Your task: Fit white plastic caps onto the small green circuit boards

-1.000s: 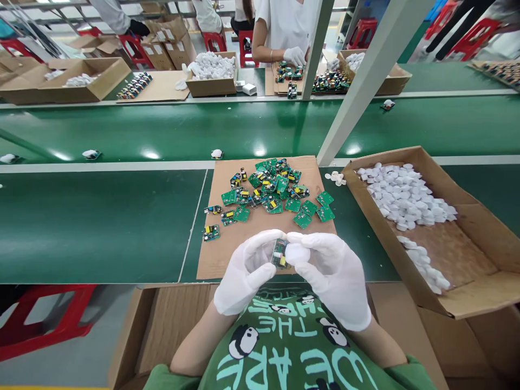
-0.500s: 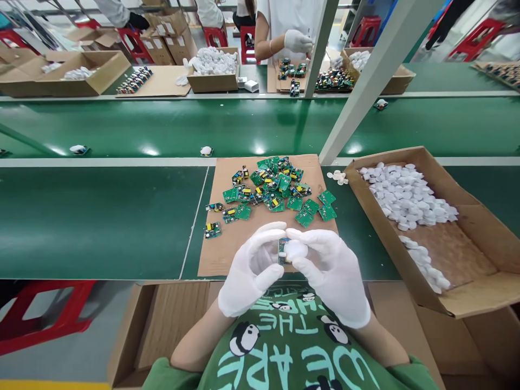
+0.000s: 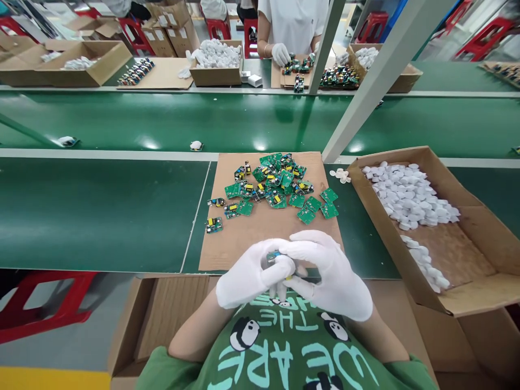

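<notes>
Both white-gloved hands meet low at the near edge of the cardboard sheet (image 3: 244, 249), around one small circuit board (image 3: 273, 257). My left hand (image 3: 254, 273) wraps it, with the thumb across the front. From the other side, my right hand (image 3: 335, 273) has its fingertips and thumb on it. Gloves hide most of the board; only a blue-green bit and a speck of yellow show. The white round piece seen on it earlier is hidden now. Beyond the hands lies a loose pile of green circuit boards (image 3: 276, 187), some face up with yellow parts.
At right, an open cardboard box (image 3: 385, 249) holds many white round pieces (image 3: 410, 195). Several pale discs (image 3: 340, 175) lie beside it. A slanted metal post (image 3: 365, 81) rises behind. The green conveyor (image 3: 162, 119) carries boards with white tops; a co-worker (image 3: 292, 27) sits across.
My hands have turned the circuit board and closed farther around it, covering the white piece. Boards on the conveyor have shifted left. The co-worker's gloved hand has lowered to the boards.
</notes>
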The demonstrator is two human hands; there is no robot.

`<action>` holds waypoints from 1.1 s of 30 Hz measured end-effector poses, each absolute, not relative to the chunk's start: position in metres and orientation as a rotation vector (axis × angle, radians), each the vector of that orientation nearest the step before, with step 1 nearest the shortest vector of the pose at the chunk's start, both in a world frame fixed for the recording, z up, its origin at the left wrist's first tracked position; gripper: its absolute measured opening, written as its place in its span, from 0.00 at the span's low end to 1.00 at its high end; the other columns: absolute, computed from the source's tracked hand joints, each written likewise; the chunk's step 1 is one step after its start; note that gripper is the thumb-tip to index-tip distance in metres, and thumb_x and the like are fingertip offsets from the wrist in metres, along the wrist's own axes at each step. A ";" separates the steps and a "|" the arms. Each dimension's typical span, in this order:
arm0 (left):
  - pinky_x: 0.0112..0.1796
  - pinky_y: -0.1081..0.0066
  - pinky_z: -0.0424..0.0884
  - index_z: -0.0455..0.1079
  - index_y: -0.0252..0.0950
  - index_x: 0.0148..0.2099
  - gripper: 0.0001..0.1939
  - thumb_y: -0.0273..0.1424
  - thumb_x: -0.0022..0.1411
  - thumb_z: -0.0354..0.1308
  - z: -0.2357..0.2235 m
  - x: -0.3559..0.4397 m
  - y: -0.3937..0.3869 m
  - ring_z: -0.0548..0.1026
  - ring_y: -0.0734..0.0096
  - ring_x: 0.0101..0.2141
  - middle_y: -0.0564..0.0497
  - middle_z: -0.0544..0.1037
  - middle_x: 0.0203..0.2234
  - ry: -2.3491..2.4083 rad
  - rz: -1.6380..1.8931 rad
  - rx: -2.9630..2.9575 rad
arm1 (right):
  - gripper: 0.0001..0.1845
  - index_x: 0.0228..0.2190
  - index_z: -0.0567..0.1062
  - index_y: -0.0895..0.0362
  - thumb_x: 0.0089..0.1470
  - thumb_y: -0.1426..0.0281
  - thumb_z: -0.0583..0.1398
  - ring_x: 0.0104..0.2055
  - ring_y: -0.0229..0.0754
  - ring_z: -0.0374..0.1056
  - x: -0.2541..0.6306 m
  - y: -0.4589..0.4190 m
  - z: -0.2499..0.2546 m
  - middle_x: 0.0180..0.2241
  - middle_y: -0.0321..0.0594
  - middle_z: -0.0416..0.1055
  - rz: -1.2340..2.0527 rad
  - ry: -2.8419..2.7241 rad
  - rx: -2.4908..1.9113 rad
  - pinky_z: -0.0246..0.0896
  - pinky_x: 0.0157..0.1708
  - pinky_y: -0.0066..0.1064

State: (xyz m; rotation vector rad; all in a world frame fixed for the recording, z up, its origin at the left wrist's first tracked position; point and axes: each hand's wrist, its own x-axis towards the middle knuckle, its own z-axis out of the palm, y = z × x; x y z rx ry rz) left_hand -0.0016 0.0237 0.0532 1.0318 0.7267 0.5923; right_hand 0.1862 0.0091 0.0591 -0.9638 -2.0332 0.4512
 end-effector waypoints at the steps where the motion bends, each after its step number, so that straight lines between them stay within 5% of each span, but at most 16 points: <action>1: 0.16 0.80 0.67 0.71 0.34 0.48 0.16 0.41 0.65 0.58 0.057 -0.002 0.023 0.74 0.77 0.17 0.47 0.80 0.33 0.725 0.563 1.042 | 0.22 0.50 0.67 0.50 0.55 0.72 0.63 0.47 0.46 0.72 0.186 0.011 0.059 0.42 0.41 0.76 0.452 -2.036 -0.904 0.71 0.46 0.39; 8: 0.13 0.80 0.60 0.71 0.32 0.41 0.21 0.47 0.64 0.56 0.065 0.005 0.017 0.69 0.80 0.15 0.50 0.75 0.28 0.634 0.615 1.004 | 0.15 0.47 0.68 0.54 0.63 0.59 0.59 0.45 0.44 0.74 0.184 0.025 0.047 0.41 0.43 0.78 0.322 -1.940 -0.582 0.73 0.43 0.39; 16: 0.19 0.77 0.63 0.71 0.32 0.47 0.23 0.48 0.63 0.56 0.065 0.005 0.016 0.68 0.78 0.17 0.51 0.73 0.25 0.535 0.556 1.034 | 0.10 0.39 0.71 0.53 0.66 0.60 0.56 0.40 0.41 0.71 0.183 0.021 0.056 0.39 0.43 0.74 0.157 -2.006 -0.603 0.71 0.36 0.34; 20: 0.25 0.73 0.67 0.72 0.31 0.38 0.13 0.37 0.60 0.57 0.069 0.008 0.016 0.67 0.75 0.18 0.54 0.70 0.18 0.597 0.614 1.195 | 0.12 0.40 0.71 0.52 0.62 0.57 0.60 0.35 0.39 0.72 0.187 0.020 0.049 0.37 0.41 0.75 0.259 -2.028 -0.615 0.69 0.35 0.34; 24: 0.20 0.76 0.61 0.69 0.33 0.34 0.05 0.26 0.57 0.52 0.074 0.008 0.014 0.64 0.79 0.16 0.57 0.67 0.17 0.736 0.562 1.254 | 0.16 0.47 0.71 0.53 0.60 0.60 0.62 0.36 0.41 0.73 0.190 0.021 0.046 0.37 0.41 0.74 0.370 -2.152 -0.649 0.67 0.37 0.35; 33: 0.23 0.77 0.65 0.64 0.36 0.39 0.11 0.20 0.53 0.53 0.077 -0.002 0.015 0.69 0.78 0.20 0.57 0.71 0.24 0.517 0.498 1.120 | 0.15 0.45 0.70 0.54 0.67 0.57 0.53 0.36 0.40 0.69 0.189 0.020 0.067 0.36 0.40 0.70 0.189 -2.225 -0.600 0.68 0.37 0.35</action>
